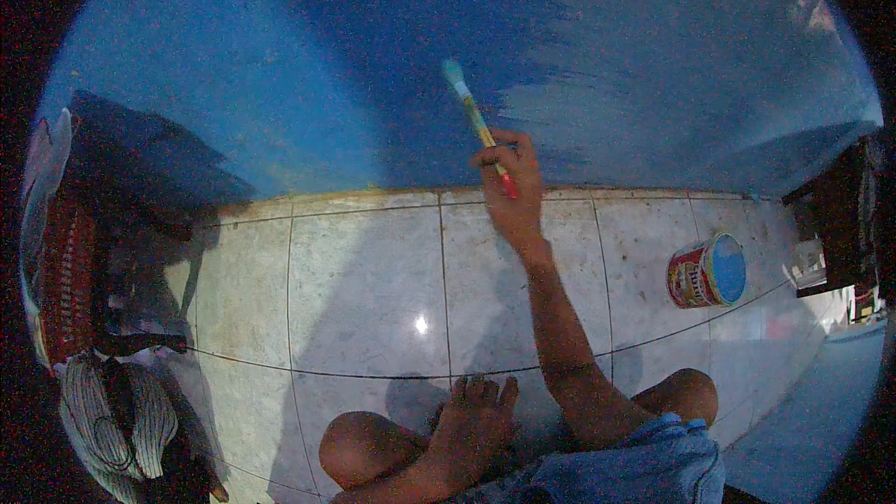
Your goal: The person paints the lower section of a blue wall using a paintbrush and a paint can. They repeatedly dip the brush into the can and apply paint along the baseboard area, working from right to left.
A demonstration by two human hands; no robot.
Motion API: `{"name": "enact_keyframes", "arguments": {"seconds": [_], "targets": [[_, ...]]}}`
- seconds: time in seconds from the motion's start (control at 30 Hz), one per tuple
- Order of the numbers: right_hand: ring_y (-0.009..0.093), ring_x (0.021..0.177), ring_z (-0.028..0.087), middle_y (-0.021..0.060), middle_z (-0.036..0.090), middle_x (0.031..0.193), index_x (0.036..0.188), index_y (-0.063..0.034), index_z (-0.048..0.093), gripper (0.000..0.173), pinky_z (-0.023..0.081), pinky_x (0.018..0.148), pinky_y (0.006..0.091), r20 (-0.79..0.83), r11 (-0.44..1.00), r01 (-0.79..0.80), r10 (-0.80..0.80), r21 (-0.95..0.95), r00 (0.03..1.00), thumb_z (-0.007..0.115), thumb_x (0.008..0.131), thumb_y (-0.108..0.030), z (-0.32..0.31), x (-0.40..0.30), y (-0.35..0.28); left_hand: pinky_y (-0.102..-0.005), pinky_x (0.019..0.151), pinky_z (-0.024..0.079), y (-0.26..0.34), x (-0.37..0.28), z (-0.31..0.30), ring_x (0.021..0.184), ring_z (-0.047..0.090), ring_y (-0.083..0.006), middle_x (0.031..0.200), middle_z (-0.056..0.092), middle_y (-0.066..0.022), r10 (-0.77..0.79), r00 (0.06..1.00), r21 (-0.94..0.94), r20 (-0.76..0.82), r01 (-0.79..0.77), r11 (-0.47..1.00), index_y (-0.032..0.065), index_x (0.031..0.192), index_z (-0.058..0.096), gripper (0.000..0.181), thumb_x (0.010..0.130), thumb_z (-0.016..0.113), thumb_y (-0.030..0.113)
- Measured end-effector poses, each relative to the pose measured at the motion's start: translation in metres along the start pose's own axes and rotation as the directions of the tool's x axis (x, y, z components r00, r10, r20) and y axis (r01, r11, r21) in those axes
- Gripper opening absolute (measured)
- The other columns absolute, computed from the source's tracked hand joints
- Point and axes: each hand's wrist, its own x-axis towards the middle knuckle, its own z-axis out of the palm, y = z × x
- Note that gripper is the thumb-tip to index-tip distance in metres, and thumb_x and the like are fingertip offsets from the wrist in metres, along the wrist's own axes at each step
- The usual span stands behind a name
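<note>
My right hand [514,175] grips the handle of a paintbrush [476,115] that has a red end. Its bristles, coated light blue, point up at a blue wall [420,7]; whether they touch it, I cannot tell. Darker blue covers the wall's middle, with streaky edges over a paler grey-blue area on the right. My left hand [476,423] is low between my bent knees, back up and fingers a little apart, with nothing visible in it. To the right on the floor, a small paint tub [689,276] with a printed label shows blue at its top.
Stained white tiles [364,280] cover the floor up to the wall's foot. At the left are a reddish-brown woven plastic piece [68,280] and a striped cloth [119,413]. Dark wooden furniture [840,217] stands at the far right by the wall.
</note>
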Motion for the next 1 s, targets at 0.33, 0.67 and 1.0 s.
{"name": "enact_keyframes", "arguments": {"seconds": [0.33, 0.67, 1.0], "targets": [[0.028, 0.1, 0.058, 0.0149, 0.06, 0.109, 0.104, -0.0073, 0.065, 0.018, 0.048, 0.084, 0.0401, -0.366, 0.97, -0.242, 0.236, 0.029, 0.9, 0.06, 0.087, -0.009, -0.112, 0.0, 0.072, -0.0477, 0.104, 0.035, 0.008, 0.007, 0.002, 0.112, 0.052, -0.0335, 0.11, 0.059, -0.0192, 0.015, 1.0, 0.01, -0.012, -0.015, 1.0, -0.0015, 0.132, 0.045, 0.056, 0.088, 0.055, 0.032], [0.027, 0.096, 0.058, 0.014, 0.057, 0.105, 0.092, -0.0063, 0.063, 0.019, 0.045, 0.081, 0.0355, -0.011, 0.994, -0.004, 0.005, 0.109, 1.0, 0.058, 0.077, 0.003, -0.017, 0.015, -0.011, -0.0459, 0.101, 0.037, -0.002, 0.01, 0.0, 0.11, 0.052, -0.0334, 0.111, 0.059, -0.0178, 0.003, 1.0, -0.036, -0.018, -0.004, 0.999, -0.0024, 0.129, 0.047, 0.057, 0.085, 0.061, 0.031], [0.019, 0.089, 0.056, 0.0079, 0.061, 0.094, 0.096, -0.0042, 0.063, 0.019, 0.045, 0.077, 0.0298, -0.527, 0.969, -0.23, 0.24, 0.085, 0.815, 0.054, 0.082, 0.006, -0.111, 0.009, 0.072, -0.0436, 0.093, 0.043, 0.004, 0.035, -0.01, 0.106, 0.055, -0.0327, 0.107, 0.062, -0.017, 0.016, 0.988, -0.039, 0.156, -0.01, 0.999, -0.0005, 0.122, 0.051, 0.052, 0.082, 0.064, 0.03]]}}
